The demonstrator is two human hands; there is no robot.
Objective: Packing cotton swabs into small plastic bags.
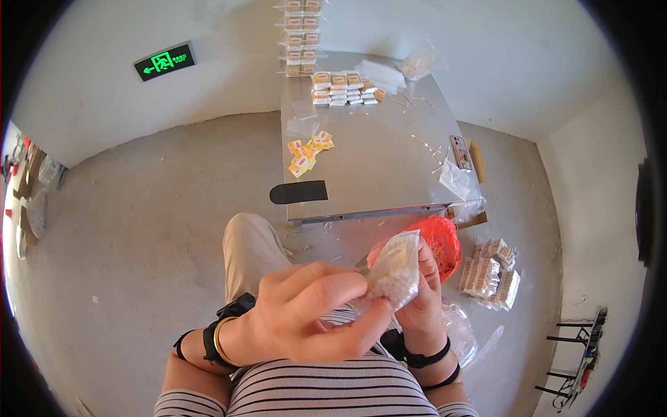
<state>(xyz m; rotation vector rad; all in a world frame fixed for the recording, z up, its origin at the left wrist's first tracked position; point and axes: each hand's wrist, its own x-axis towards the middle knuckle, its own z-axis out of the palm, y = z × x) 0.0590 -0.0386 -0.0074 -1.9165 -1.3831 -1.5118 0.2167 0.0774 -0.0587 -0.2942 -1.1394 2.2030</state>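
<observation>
Held up in front of my striped shirt is a small transparent plastic bag of cotton swabs (397, 274), its white cotton tips packed at the near end and a yellowish card showing inside. My left hand (306, 313) pinches the bag's near left side between thumb and fingers. Behind and to the right of it, my right hand (422, 306) grips the same bag, with some of its fingers hidden by the plastic. The bag is tilted, its flat upper end pointing away from me.
Ahead stands a metal table (375, 167) bearing stacked swab packs (338, 87), yellow cards (306, 153), loose swabs (431, 147), a phone (460, 153) and a black pad (299, 192). Below its right corner sits a red bag-lined bin (451, 250), near more swab packs (490, 274) on the floor.
</observation>
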